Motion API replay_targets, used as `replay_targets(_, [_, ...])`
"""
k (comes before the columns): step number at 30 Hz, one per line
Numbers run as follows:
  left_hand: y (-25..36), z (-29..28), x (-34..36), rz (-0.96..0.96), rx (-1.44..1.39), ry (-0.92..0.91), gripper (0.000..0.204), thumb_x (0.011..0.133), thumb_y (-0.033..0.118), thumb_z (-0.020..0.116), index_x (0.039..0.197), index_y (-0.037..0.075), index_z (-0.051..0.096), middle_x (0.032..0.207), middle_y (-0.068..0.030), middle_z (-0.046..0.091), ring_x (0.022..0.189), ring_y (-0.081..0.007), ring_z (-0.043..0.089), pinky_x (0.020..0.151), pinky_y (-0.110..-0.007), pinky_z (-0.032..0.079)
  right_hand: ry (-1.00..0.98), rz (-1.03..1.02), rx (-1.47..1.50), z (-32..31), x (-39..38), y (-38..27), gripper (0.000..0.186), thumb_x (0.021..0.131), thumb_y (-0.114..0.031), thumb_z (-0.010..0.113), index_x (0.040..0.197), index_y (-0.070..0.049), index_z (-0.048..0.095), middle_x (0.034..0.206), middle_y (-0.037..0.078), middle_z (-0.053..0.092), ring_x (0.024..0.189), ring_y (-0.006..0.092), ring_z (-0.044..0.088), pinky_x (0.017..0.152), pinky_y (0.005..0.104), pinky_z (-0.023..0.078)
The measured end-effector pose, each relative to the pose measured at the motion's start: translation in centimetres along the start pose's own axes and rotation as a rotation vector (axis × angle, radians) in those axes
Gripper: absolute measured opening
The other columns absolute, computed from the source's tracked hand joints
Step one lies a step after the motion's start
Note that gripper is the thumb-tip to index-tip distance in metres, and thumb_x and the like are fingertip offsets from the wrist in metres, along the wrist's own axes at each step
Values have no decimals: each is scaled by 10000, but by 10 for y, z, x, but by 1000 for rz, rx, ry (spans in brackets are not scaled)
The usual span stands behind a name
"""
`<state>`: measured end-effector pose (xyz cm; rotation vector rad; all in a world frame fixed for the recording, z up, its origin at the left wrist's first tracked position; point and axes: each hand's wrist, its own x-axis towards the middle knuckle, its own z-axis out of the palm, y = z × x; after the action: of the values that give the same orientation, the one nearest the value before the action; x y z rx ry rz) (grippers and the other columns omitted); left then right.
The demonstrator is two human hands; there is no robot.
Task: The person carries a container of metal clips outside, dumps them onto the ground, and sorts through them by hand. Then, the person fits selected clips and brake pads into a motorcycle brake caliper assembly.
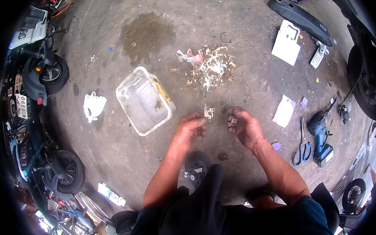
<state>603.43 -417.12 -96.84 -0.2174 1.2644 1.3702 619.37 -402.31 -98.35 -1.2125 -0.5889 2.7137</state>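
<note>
My left hand (190,128) is closed, its fingertips pinching a small pale bracket-like part (208,112). Across a short gap, my right hand (248,129) is closed on a small metallic clip-like part (232,121), partly hidden by the fingers. Beyond both hands a loose pile of small white and brass-coloured parts (213,68) lies on the concrete floor. To the left of it sits a clear plastic tub (123,110), with a few thin metal pieces (157,105) inside.
Scooters (57,74) stand along the left. On the right lie a cordless drill (318,140), blue-handled scissors (302,152), white papers (284,111) and a long black cover (301,19). A crumpled white bag (94,107) is left of the tub; a wet stain (145,33) marks the floor.
</note>
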Motion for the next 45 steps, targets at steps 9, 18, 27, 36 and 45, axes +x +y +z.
replay_targets(9, [9,4,-28,222,-9,46,110,814,85,643,891,17,601,701,-45,586,582,-156,558,530,-300,450,83,-14,-52,11,-3,-1,236,838,-288,617,989,-108,597,922,-20,584,761,116,521,654,280,404])
replay_targets(18, [62,-40,-71,780,565,670,7,865,-6,588,864,-10,594,750,16,560,683,-53,480,613,-209,397,343,-356,-857,-26,11,6,273,833,-264,662,962,-27,618,734,41,627,644,158,555,614,290,435])
replay_targets(27, [42,-41,-68,1041,1154,958,164,823,-6,629,987,-6,627,821,-108,616,665,-199,589,582,-306,484,538,-353,-1284,15,3,-11,439,807,-391,651,1097,-63,615,892,182,676,867,365,640,760,418,490])
replay_targets(36, [-36,15,-18,549,582,254,237,825,0,659,1057,-10,611,849,-44,614,763,-90,569,670,-235,477,417,-309,-944,2,29,-17,377,845,-373,607,1009,-35,641,791,99,655,719,201,607,628,331,455])
replay_targets(45, [-17,38,-7,558,517,68,432,823,-33,637,1242,27,549,1053,-46,581,798,-91,559,674,-224,478,110,125,-180,9,4,-14,331,845,-377,588,1078,-143,600,963,5,628,725,105,508,588,253,371])
